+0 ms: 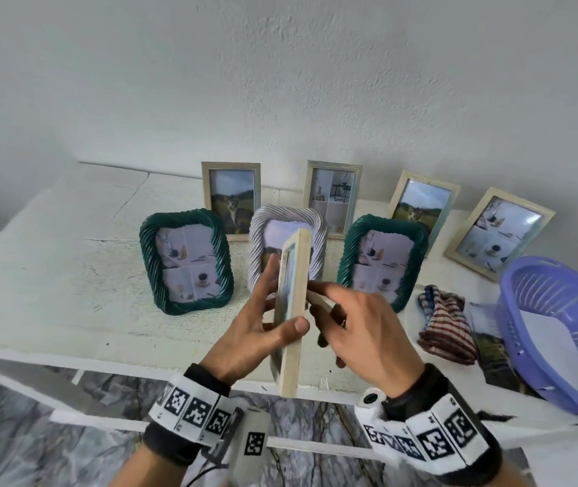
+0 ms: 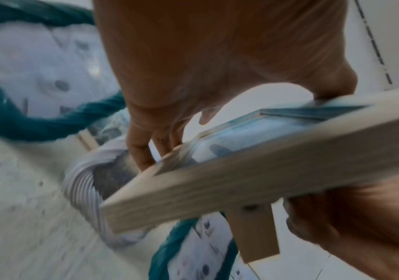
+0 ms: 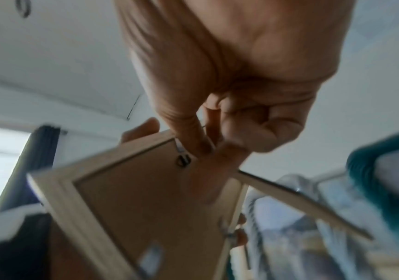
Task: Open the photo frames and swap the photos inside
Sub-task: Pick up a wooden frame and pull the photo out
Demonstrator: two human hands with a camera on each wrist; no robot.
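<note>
Above the table's front edge I hold a light wooden photo frame (image 1: 293, 275) edge-on between both hands. My left hand (image 1: 263, 318) grips it, thumb on the near edge and fingers flat on the glass side (image 2: 241, 136). At the brown back board (image 3: 146, 189), my right hand (image 1: 357, 321) has its fingers curled, the fingertips (image 3: 201, 145) at a small metal tab (image 3: 180, 149) near a corner. The frame's stand leg (image 3: 301, 202) sticks out from the back. Whether the board is loose cannot be told.
On the white table (image 1: 52, 275) stand two green twisted frames (image 1: 185, 265) (image 1: 382, 261), a white twisted frame (image 1: 266, 237) and several wooden frames (image 1: 231, 198) along the wall. A striped cloth (image 1: 445, 325), a loose photo (image 1: 491, 349) and a purple basket (image 1: 561, 328) lie right.
</note>
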